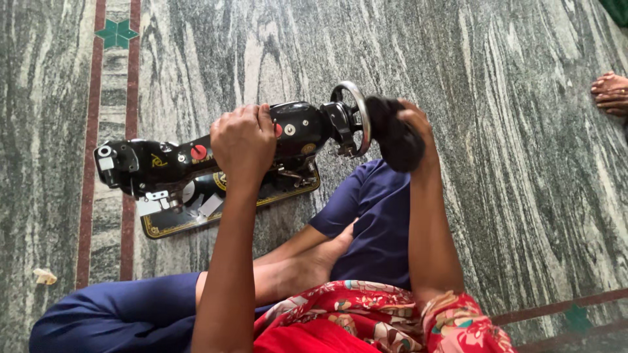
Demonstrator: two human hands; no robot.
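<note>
Sewing machine (196,173) under left hand (243,140)

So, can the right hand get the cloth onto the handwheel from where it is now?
Probably yes. The right hand holds the dark cloth right beside the handwheel of the sewing machine, with nothing between them. The left hand grips the machine's arm, clear of the wheel.

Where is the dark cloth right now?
In the head view, the dark cloth is bunched in the right hand, pressed against the sewing machine's handwheel, right of centre above the person's blue-clad knee.
</note>
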